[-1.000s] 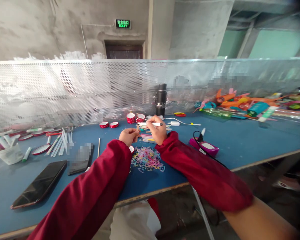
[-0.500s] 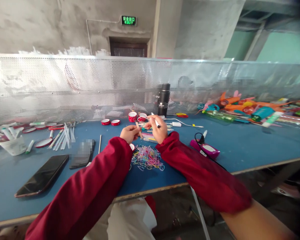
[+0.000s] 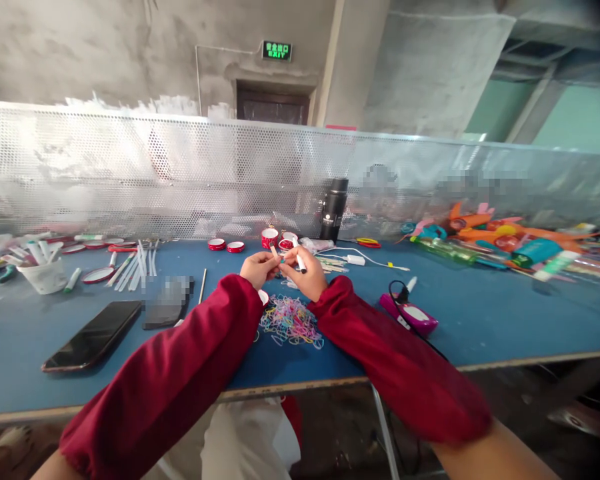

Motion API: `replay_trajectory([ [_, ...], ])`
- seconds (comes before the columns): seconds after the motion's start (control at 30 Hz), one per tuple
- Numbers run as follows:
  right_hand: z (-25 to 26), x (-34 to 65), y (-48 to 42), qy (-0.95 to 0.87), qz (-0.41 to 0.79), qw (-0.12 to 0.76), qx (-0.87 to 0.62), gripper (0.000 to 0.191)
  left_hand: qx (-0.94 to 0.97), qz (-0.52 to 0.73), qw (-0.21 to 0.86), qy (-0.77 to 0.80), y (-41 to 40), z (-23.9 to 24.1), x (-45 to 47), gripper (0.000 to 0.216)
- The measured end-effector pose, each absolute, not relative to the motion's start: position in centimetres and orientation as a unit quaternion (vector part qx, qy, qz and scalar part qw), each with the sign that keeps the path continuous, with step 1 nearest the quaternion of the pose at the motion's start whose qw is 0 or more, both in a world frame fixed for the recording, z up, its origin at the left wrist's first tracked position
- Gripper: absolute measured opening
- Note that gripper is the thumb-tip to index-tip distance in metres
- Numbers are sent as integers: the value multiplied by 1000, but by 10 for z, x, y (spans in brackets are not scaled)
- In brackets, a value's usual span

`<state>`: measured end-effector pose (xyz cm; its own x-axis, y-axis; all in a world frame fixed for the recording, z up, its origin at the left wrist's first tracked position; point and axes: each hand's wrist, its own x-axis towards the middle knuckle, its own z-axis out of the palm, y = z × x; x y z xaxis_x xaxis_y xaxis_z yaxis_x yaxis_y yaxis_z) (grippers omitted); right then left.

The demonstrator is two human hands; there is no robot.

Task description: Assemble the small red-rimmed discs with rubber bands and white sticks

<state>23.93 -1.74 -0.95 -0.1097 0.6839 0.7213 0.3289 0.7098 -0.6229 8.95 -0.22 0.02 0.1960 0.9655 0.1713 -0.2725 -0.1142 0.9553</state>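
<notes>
My left hand [image 3: 257,269] is closed on a small flat wooden stick [image 3: 274,252], whose upper end pokes out above the fingers. Close beside it, my right hand [image 3: 311,276] is closed with a white marker [image 3: 299,257] between its fingers, the marker's black end pointing down and to the right. The right fingertips meet the left ones around the stick's lower part, which is hidden. A loose pile of colourful rubber bands [image 3: 291,321] lies on the table just below both hands. Small wooden sticks [image 3: 333,265] lie behind the right hand.
Red round tins [image 3: 269,238] and a black bottle [image 3: 334,210] stand at the back of the blue table [image 3: 480,313]. On the left are two phones [image 3: 93,337] and a cup of markers [image 3: 45,275]. A purple device [image 3: 409,313] with a cable sits right; colourful toys [image 3: 500,237] lie beyond.
My right hand has come down and left to meet the left hand at the stick, the marker still in its fingers. The view has tilted and shifted slightly.
</notes>
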Motion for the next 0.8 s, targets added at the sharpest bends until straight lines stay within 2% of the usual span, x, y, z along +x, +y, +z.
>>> replay_trajectory([
  [0.53, -12, 239, -15, -719, 169, 575, -352, 25, 519, 531, 580, 334, -4, 1, 89, 15],
  [0.8, -12, 239, -14, -733, 189, 555, -345, 25, 545, 529, 564, 325, -1, -2, 89, 25],
])
